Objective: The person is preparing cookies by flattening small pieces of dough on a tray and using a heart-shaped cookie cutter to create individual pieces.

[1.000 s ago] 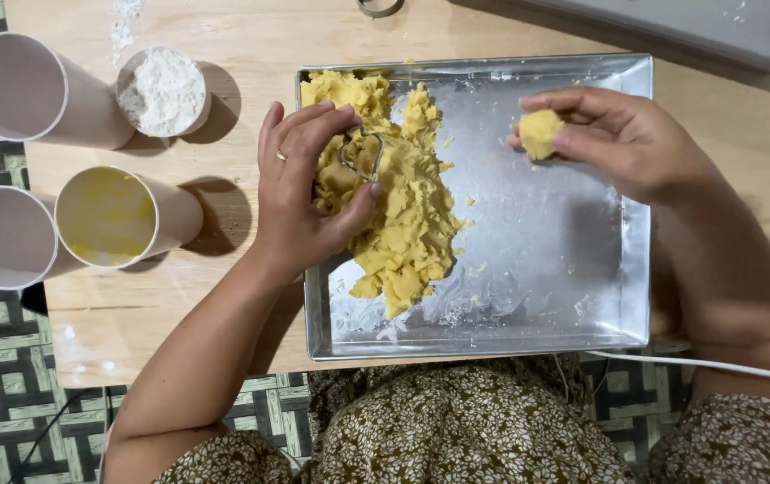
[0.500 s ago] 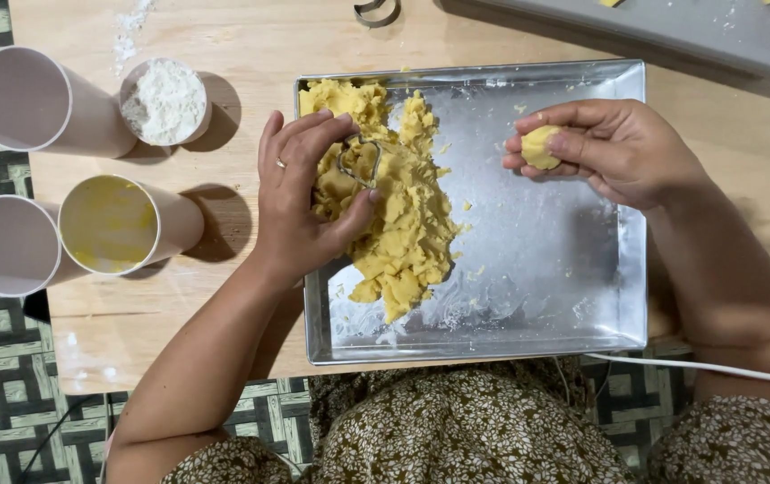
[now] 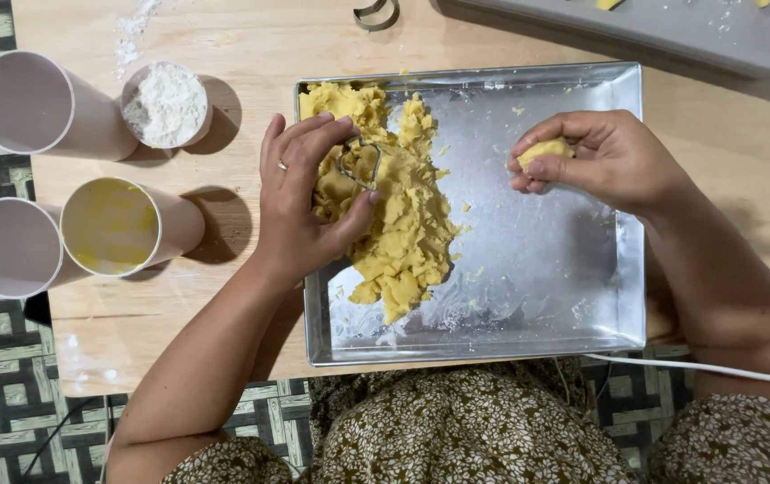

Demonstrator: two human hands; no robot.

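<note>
A silver rectangular baking tray (image 3: 546, 296) lies on the wooden table and holds a mass of yellow dough (image 3: 403, 233) along its left half. My left hand (image 3: 300, 202) rests on the dough, its fingers around a heart-shaped metal cutter (image 3: 360, 164) pressed into the dough. My right hand (image 3: 600, 161) hovers over the bare right part of the tray, pinching a small yellow dough piece (image 3: 545, 151) in its fingertips.
Left of the tray stand a small cup of white flour (image 3: 168, 103), a cup with yellow liquid (image 3: 112, 226) and two empty white cups (image 3: 22, 103) (image 3: 4, 246). A second metal cutter (image 3: 376, 13) and a grey tray (image 3: 672, 31) lie at the far edge. A white cable (image 3: 726, 369) crosses my lap.
My right hand has brought the dough piece lower and curled its fingers round it. My left hand stays on the dough, with the heart cutter now plainly visible between its fingers.
</note>
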